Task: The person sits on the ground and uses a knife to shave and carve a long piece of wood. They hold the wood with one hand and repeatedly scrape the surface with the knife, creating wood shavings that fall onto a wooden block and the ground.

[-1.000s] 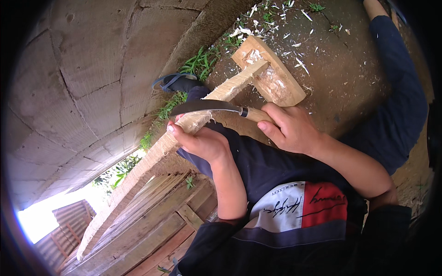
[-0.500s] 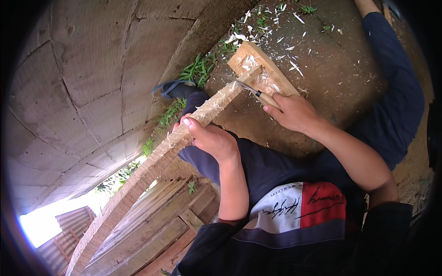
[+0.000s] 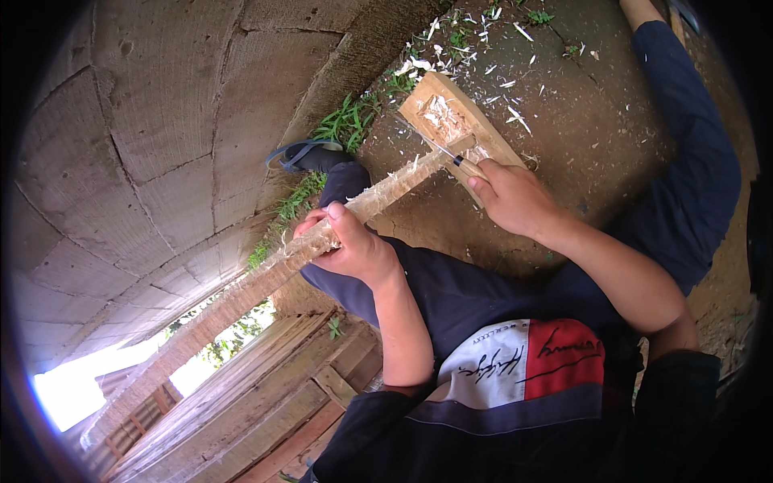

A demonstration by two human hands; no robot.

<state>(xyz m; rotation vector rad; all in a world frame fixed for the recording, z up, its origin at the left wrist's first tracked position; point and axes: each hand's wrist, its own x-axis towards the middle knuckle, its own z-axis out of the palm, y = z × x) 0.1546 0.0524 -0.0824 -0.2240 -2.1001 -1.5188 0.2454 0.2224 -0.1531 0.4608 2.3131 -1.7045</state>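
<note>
A long pale wooden pole [image 3: 197,320] runs from the lower left up toward the middle, its far end over a thick wooden block [image 3: 489,127] on the ground. My left hand [image 3: 352,244] is wrapped round the pole, thumb on top. In my right hand [image 3: 515,199] is a knife [image 3: 465,163] with a light wooden handle and a dark collar. The knife's thin curved blade lies across the pole near its far end; I cannot tell how deep it bites. Curled shavings cling to the pole's top, and more shavings [image 3: 441,117] lie on the block.
A concrete block wall [image 3: 161,129] rises on the left, with grass [image 3: 348,122] along its foot. My sandalled foot [image 3: 310,155] is beside it. Stacked planks [image 3: 266,394] lie at lower left. Shavings [image 3: 519,119] litter the dirt ground.
The pole's near end has swung up and left, and its far end has shifted slightly right and down on the block. The knife has moved a little right with my right hand.
</note>
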